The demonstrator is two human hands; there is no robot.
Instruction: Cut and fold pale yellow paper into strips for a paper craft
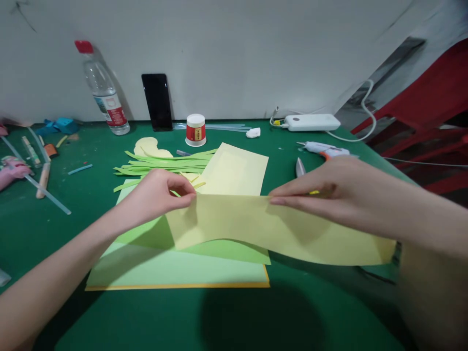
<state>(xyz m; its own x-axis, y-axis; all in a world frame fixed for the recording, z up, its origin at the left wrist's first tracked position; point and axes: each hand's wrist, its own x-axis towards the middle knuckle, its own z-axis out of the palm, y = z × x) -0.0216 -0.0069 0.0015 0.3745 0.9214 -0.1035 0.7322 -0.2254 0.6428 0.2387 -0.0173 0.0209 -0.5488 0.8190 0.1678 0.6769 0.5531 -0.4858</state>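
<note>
My left hand (157, 192) and my right hand (329, 187) both pinch the top edge of a pale yellow sheet of paper (263, 229), holding it up above the table. The left fingers grip its upper left corner, the right fingers grip the edge further right. Beneath it lies a stack of light green paper (175, 268) with an orange sheet at the bottom. Another pale yellow sheet (236, 170) lies flat behind, next to a pile of green paper strips (164, 163).
On the green table (146, 321) stand a water bottle (104, 92), a black phone (158, 101) leaning on the wall, and a small red-and-white cup (195, 129). A glue gun (323, 149), scissors (300, 167) and a white power bank (312, 122) lie right. Glue sticks (44, 187) lie left.
</note>
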